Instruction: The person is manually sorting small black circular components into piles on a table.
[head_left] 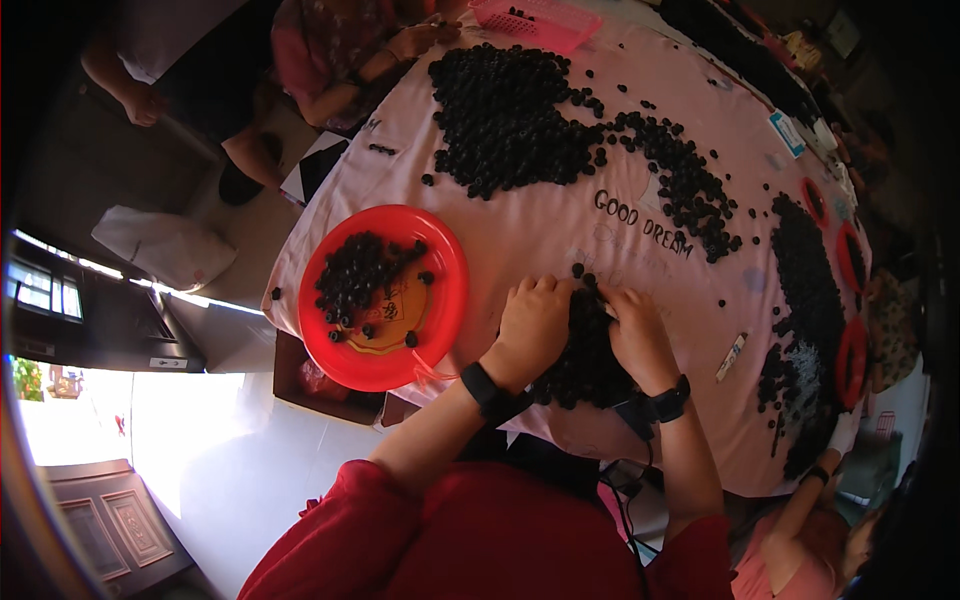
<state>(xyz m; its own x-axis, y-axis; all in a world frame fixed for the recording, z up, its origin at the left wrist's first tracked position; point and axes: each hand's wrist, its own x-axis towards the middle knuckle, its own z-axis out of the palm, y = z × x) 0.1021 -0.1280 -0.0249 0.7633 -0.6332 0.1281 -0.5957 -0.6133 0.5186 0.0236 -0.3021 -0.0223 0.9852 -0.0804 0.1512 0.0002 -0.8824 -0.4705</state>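
My left hand [538, 325] and my right hand [642, 338] are over a pile of small black round pieces [583, 365] at the near edge of the cloth-covered table. Both hands have curled fingers, with the fingertips close together at the pile's far end. A few black pieces [578, 271] show right at the fingertips. What each hand pinches is too small and partly hidden to make out. To the left stands a red plastic basin [455, 290] with a heap of the same black pieces [362, 280] and a yellowish printed bottom.
A large heap of black pieces [510, 120] lies at the far side, trailing right [690, 185]. A pink basket [540, 25] stands beyond it. More dark pieces and red dishes [852, 360] line the right edge. Other people [335, 60] work around the table [530, 235].
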